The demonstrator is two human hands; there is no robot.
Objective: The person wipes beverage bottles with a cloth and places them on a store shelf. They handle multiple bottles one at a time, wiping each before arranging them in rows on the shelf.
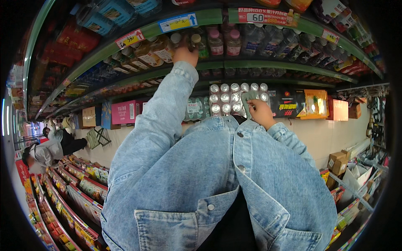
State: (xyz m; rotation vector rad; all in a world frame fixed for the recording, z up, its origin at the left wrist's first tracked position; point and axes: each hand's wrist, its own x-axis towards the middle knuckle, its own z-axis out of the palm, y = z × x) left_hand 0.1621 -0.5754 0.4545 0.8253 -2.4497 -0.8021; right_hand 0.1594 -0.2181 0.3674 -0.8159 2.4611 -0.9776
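Observation:
My left hand (186, 52) reaches into a shelf row of drink bottles. Its blurred fingers are between a bottle with a pale cap (176, 38) and one with a cream cap (196, 38); whether they grip either is unclear. Pink-capped bottles (216, 42) stand just to the right, and amber drink bottles (163, 48) to the left. Lower down, in front of my jacket, my right hand (262, 111) pinches a grey-green cloth (248, 102). Behind the cloth is a pack of silver-topped cans (225, 98).
Green shelf edges (207, 21) with price tags curve across the top. Cartons (124, 112) and a pack of green bottles (194, 108) line the lower level. Two people (47, 153) are at the left, near a folding stool (97, 138). Snack shelves (75, 200) stand behind me.

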